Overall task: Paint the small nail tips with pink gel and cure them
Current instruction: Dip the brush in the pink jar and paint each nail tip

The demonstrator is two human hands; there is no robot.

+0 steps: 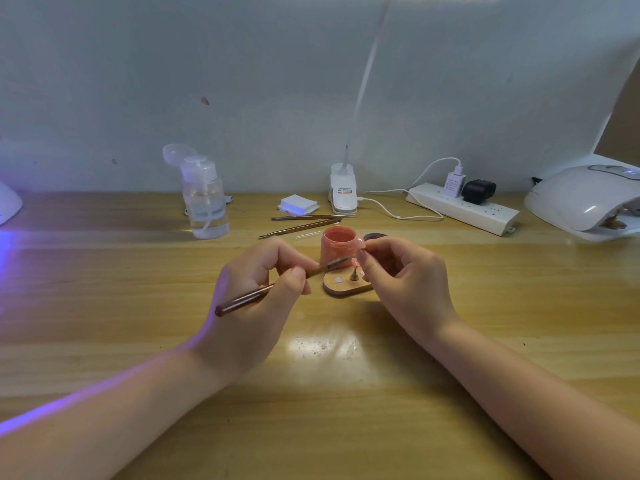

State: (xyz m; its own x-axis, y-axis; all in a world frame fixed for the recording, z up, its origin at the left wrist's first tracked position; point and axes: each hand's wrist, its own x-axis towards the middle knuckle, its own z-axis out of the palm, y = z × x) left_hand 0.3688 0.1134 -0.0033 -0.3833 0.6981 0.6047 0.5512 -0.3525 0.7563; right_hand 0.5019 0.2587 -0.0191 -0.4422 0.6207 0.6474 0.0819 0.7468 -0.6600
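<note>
Left hand (263, 289): fingers curled narrowly round a brown brush (273, 287), held like a pen; bristle end points toward the jar of pink gel (338, 245), handle end trails back over the wrist.
Right hand (401, 275): thumb and forefinger pinch a small pink nail tip (361, 242) beside the jar's rim; remaining fingers loosely curled, holding nothing else.
Brush tip: lies just in front of the jar, between it and the wooden stand (346, 285); whether it carries gel cannot be told.
Wooden stand: touching or just in front of the jar; bears a small upright peg (354, 274) and a pale round pad (338, 280).
Jar lid (375, 236): dark, just right of the jar, partly hidden by the right hand.
Spare brushes (304, 223): two, lying behind the jar.
White pads (298, 204): small stack beyond the spare brushes.
Pump bottle (206, 199): clear, cap flipped open, well left of the jar.
Curing lamp (581, 199): white dome, far right of the jar at the worktop (104, 306) edge.
Second lamp (8, 206): far left of the jar, casting violet light.
Power strip (464, 208): behind and right of the jar.
Risk 1: the pinched nail tip is small and may slip or flip if brush pressure is uneven.
Risk 2: fingers close to the painted face may smear wet gel.
Risk 3: the open jar, near both hands, may be knocked over.
</note>
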